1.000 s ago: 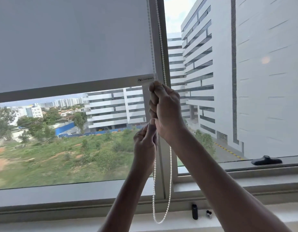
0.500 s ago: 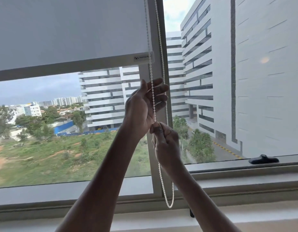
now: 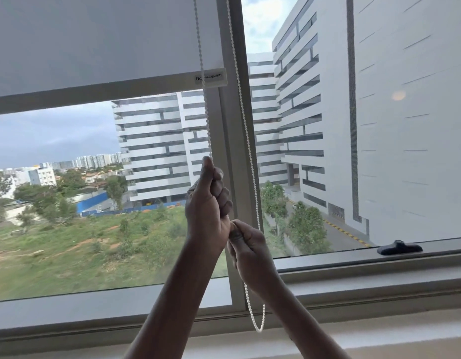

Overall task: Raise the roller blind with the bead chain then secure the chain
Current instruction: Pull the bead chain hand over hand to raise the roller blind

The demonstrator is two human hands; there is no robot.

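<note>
A grey roller blind (image 3: 94, 42) covers the upper part of the left window pane, its bottom bar (image 3: 94, 93) slanting across the frame. A white bead chain (image 3: 246, 130) hangs as a loop in front of the window's upright frame post. My left hand (image 3: 208, 203) is closed around the chain's left strand, thumb up. Just below and to the right of it, my right hand (image 3: 246, 248) is closed on the same strand. The chain's bottom loop (image 3: 259, 325) dangles below my right wrist, above the sill.
A black window handle (image 3: 399, 247) lies on the lower frame of the right pane. The grey window frame post (image 3: 232, 151) stands behind the chain. A pale sill (image 3: 379, 330) runs along the bottom. Buildings and green ground show outside.
My left hand has closed on the chain, and both hands now grip it one above the other. The blind's bottom bar sits higher against the buildings outside than one second ago.
</note>
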